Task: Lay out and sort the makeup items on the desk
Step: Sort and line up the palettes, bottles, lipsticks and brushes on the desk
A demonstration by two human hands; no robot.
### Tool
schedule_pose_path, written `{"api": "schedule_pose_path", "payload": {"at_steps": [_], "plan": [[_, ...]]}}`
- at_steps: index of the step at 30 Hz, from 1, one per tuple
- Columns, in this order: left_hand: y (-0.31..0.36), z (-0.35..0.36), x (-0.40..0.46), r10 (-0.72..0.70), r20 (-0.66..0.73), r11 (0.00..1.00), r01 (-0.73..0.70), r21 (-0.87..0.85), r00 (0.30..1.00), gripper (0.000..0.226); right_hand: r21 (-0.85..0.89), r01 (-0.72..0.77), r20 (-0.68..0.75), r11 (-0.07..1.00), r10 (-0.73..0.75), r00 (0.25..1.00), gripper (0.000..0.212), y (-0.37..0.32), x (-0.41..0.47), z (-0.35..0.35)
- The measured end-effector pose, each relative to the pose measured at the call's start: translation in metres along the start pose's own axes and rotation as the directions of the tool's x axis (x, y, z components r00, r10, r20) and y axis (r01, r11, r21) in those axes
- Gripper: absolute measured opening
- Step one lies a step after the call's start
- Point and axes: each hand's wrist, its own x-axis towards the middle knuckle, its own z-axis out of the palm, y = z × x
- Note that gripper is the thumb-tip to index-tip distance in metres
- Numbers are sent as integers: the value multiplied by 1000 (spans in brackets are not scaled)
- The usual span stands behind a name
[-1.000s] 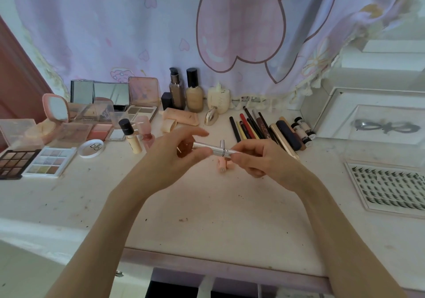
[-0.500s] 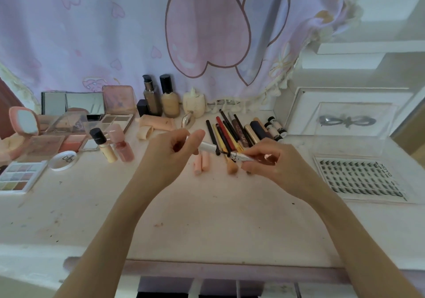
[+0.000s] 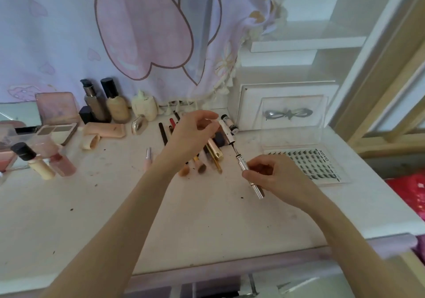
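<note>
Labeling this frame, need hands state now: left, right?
Left hand: pinching the white cap.
Right hand: gripping the silver pen, cap off.

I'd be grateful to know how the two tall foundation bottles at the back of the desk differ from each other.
The left bottle is grey-brown with a black pump head; the right bottle is pale beige with a plain black cylindrical cap. The left one looks slimmer, the right one rounder-bodied. Both stand upright, side by side, against the curtain.
</note>
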Motion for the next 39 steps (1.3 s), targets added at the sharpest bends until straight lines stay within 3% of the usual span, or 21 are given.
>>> {"api": "schedule_pose_path", "payload": {"at_steps": [5,9,19,22,25,29,31,35,39], "plan": [[-4,28,0,54,41,981,-61,185,998,32,-43,-124,-110,991,119,987,11,13,-1,-3],[-10,38,-5,142,162,936,-186,300,977,43,-76,-138,-133,987,127,983,10,16,-3,0],[-10,40,-7,170,212,940,-223,257,962,44,-60,-165,-166,984,153,974,12,15,0,4],[-14,37,-6,181,156,937,-218,273,971,45,-143,-175,-190,974,147,971,14,11,0,5],[-22,29,-9,192,81,906,-209,368,978,41,-343,-195,-234,919,117,965,24,6,4,8],[-43,15,-30,295,4,814,-253,523,956,36,-532,-214,-258,819,84,963,28,3,11,12],[-52,9,-45,331,42,734,-285,617,943,42,-569,-223,-257,791,87,963,28,3,13,15],[-59,6,-72,160,275,602,-315,734,948,76,-594,-214,-270,775,58,961,25,2,15,19],[-59,8,-82,105,308,626,-303,718,946,77,-625,-210,-273,751,41,961,24,4,19,21]]}}
